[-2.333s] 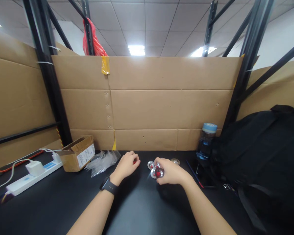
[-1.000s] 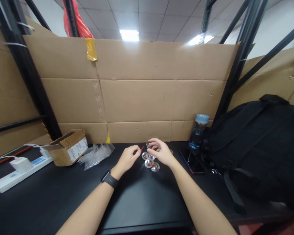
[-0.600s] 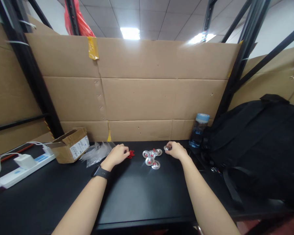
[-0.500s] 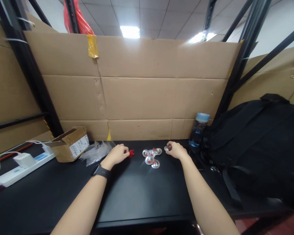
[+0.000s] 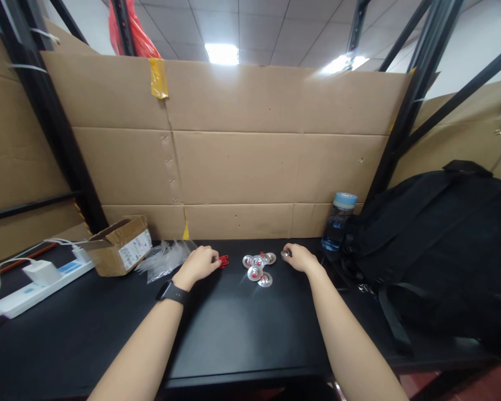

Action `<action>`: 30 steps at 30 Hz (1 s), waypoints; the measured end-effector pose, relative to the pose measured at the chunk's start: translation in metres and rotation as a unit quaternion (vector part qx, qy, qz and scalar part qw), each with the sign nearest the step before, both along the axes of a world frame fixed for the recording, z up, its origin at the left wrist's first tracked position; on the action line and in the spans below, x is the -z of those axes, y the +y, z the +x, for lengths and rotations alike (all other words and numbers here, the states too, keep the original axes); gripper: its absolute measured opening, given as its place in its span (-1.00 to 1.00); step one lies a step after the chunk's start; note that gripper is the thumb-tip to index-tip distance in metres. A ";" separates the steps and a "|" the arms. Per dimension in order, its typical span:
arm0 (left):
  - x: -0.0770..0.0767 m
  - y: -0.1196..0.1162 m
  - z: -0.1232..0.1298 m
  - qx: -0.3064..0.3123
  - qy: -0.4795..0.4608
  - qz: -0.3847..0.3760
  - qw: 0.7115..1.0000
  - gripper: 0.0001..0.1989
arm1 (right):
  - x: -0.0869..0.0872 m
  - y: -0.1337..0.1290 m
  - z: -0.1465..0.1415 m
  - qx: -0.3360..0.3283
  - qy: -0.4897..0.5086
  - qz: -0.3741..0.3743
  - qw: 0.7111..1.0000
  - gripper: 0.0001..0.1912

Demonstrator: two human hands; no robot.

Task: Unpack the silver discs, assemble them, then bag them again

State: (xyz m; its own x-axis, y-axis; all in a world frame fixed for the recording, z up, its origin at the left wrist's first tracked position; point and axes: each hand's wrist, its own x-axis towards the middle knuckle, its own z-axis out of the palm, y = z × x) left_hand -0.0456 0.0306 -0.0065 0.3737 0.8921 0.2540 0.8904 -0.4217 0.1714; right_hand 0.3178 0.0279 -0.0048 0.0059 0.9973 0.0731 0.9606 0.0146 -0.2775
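A: Count on your disc cluster (image 5: 255, 273)?

B: Five discs I can separate — they overlap, so the exact total is uncertain. Round, glossy, see-through, with red showing in them. All on the smooth black tabletop (image 5: 242, 334).

A: Your right hand (image 5: 299, 258)?

B: Just right of the cluster. You've got one single disc (image 5: 284, 254) pinched in the fingers, same clear shiny stuff.

A: Your left hand (image 5: 201, 263)?

B: Left of the cluster, fingers curled at one red heap (image 5: 224, 261) of thin, loopy pieces; too small to count. Heap sits between that hand and the cluster. Can't tell whether you grip a piece or only touch. One dark watch (image 5: 172, 293) on that wrist.

A: Rest, from the cluster?

B: Farther left of it: crinkled clear plastic bags (image 5: 167, 260), count unclear; one open cardboard box (image 5: 123, 245), white label; one white power strip (image 5: 39, 295), two plugs (image 5: 44, 274) in it. Right of it: one clear bottle (image 5: 338, 223), upright, blue lid; then one black fabric backpack (image 5: 438, 250). Behind it — creased cardboard wall (image 5: 237, 167).
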 end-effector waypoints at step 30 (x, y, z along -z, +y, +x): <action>-0.003 -0.002 0.004 0.046 -0.064 0.030 0.996 -0.89 | 0.011 -0.005 -0.064 -0.226 0.057 0.103 0.967 -0.58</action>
State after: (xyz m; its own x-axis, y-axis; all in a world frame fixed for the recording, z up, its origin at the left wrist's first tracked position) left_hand -0.0419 0.0288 -0.0034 0.4147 0.8369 0.3573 0.8197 -0.5141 0.2526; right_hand 0.2538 0.0225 -0.0159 -0.4074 0.8640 0.2958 0.8063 0.4924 -0.3278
